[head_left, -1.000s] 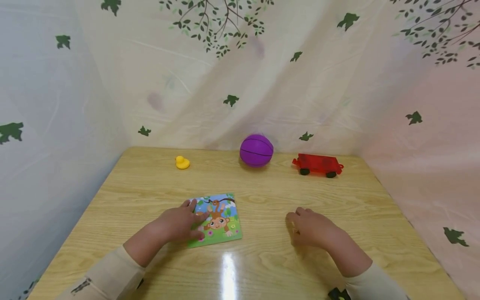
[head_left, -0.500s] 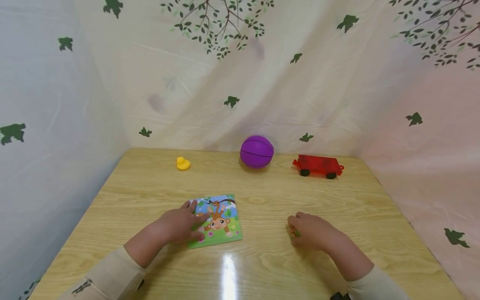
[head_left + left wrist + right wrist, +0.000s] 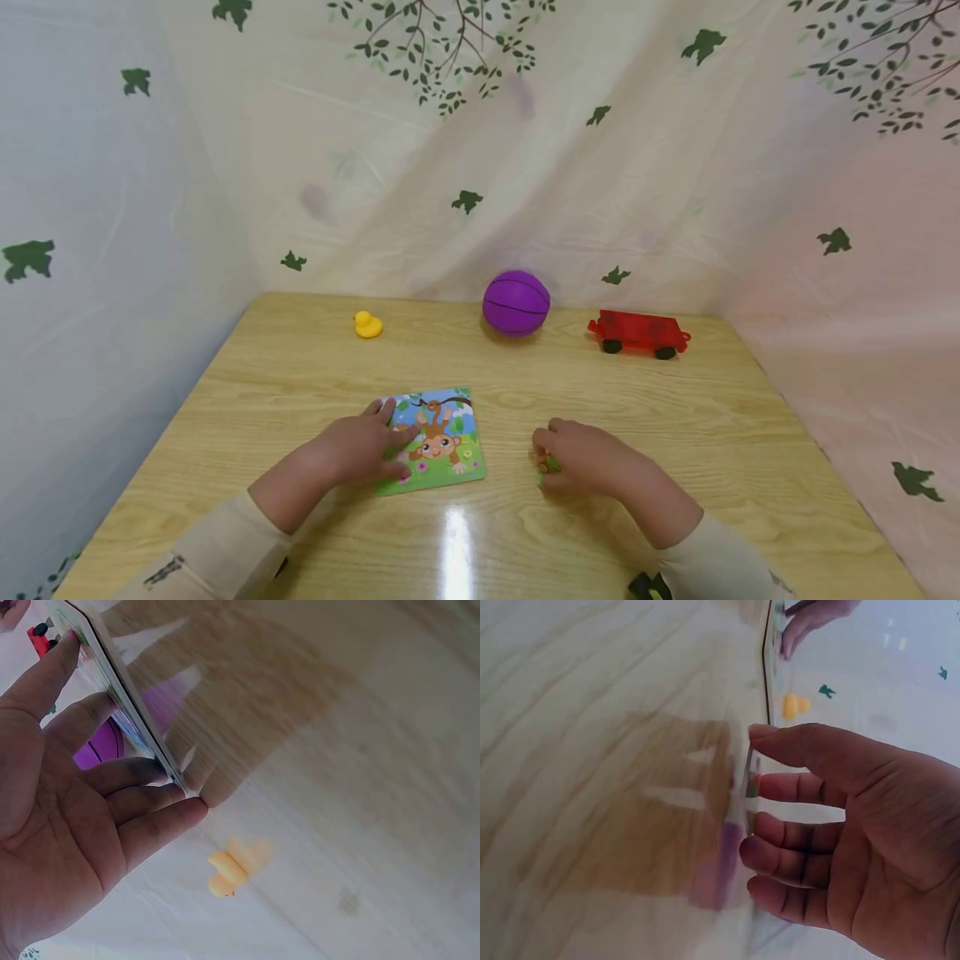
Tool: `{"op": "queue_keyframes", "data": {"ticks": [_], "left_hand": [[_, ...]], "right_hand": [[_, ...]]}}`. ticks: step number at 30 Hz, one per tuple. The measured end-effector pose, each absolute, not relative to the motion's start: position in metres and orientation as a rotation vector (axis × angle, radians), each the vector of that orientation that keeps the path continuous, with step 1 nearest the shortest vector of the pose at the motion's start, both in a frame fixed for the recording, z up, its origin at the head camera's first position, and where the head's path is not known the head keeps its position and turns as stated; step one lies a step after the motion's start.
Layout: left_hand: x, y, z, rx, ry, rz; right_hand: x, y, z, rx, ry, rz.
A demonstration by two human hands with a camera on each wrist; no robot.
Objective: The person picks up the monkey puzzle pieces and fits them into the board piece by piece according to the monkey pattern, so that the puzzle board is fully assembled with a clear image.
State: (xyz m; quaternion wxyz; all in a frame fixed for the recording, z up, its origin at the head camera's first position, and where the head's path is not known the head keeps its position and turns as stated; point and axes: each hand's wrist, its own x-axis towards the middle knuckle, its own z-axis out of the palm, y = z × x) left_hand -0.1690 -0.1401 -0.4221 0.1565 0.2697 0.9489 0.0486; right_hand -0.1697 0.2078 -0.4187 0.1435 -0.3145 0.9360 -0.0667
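In the head view, a square picture board with a monkey hanging from a branch lies flat on the wooden table. My left hand rests on its left side with spread fingers, covering part of the picture. The left wrist view shows the board's thin edge beside the fingertips. To the right of the board, my right hand pinches a small flat picture piece in green and orange-brown, mostly hidden by the fingers. In the right wrist view, the thin piece stands between thumb and fingers.
Along the back of the table are a yellow toy duck, a purple ball and a red toy wagon with black wheels. A pale cloth with leaf prints hangs behind and at both sides.
My right hand has moved left toward the board with the small picture piece, which shows more between the fingers. The left hand and the board have stayed in place.
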Motion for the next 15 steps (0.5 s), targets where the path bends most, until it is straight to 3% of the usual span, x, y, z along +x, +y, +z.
{"op": "queue_keyframes", "data": {"ticks": [15], "left_hand": [[-0.171,-0.139,-0.424,0.74,2.714,0.139]], "right_hand": [[-0.189,0.135,-0.416,-1.193,2.73,-0.128]]}}
